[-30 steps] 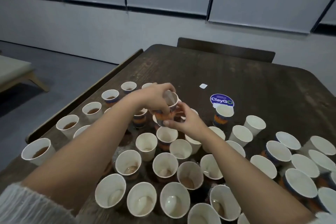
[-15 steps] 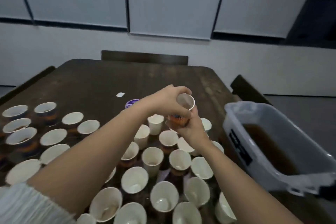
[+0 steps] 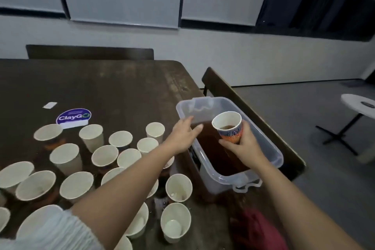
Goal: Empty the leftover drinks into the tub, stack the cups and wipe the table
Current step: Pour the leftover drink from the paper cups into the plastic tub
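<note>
Right hand (image 3: 242, 146) fingers pinch the half-full patterned paper cup (image 3: 229, 127) above the tub (image 3: 272, 148); left hand (image 3: 182, 136) fingers spread wide (a hasty tip could splash the tabletop (image 3: 121, 87)).

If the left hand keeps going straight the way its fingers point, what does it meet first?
The left hand reaches toward the clear plastic tub; its fingers would likely meet the tub's near rim first, possibly touching already, since depth is unclear.

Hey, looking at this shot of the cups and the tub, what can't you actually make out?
Head view only:
- Left hand fingertips: whether they touch the tub rim is unclear.
- Cups under the left forearm: hidden.
- Red item at the bottom edge: dark, cut off, unidentifiable.
- Cup in the right hand: drink depth unclear.
</note>
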Available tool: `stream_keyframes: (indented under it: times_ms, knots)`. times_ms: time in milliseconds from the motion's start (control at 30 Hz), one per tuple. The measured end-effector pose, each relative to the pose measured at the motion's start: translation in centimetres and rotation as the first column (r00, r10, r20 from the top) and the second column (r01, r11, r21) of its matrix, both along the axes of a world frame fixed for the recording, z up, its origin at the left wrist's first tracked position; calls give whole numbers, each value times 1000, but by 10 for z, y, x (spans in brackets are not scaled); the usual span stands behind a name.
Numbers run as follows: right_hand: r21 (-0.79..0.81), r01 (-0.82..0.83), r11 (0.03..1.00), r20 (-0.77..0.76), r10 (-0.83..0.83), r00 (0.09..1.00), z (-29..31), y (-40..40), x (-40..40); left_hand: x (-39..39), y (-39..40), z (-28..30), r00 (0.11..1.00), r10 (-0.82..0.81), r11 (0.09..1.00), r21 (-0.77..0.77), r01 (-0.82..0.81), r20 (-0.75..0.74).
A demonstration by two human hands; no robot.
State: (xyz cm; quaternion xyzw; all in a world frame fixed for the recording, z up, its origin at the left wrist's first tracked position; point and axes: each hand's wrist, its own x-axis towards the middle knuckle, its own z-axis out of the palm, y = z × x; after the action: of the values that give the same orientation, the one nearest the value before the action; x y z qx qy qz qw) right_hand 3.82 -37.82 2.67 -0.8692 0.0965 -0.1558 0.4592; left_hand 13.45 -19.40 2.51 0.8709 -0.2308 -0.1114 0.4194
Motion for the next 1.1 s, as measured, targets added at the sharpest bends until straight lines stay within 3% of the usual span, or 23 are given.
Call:
stream_keyframes:
  times_ms: [100,167,500,1100]
  knots:
    - [-45,-22,999,-89,18,996,-7,-15,-2,-3,-4,-25,998,-25,974,225,10,62]
    - [-77,-44,996,-110,35,993,-8,-23,0,-4,-3,-36,992,-40,963,269,5,123]
    - [-161,-61,985,-146,37,989,-16,-35,4,-6,-2,-51,991,20,987,156,-40,131]
    - [-415,-59,908,-168,-13,986,-20,-30,5,-9,-4,-51,990,42,986,153,-62,132]
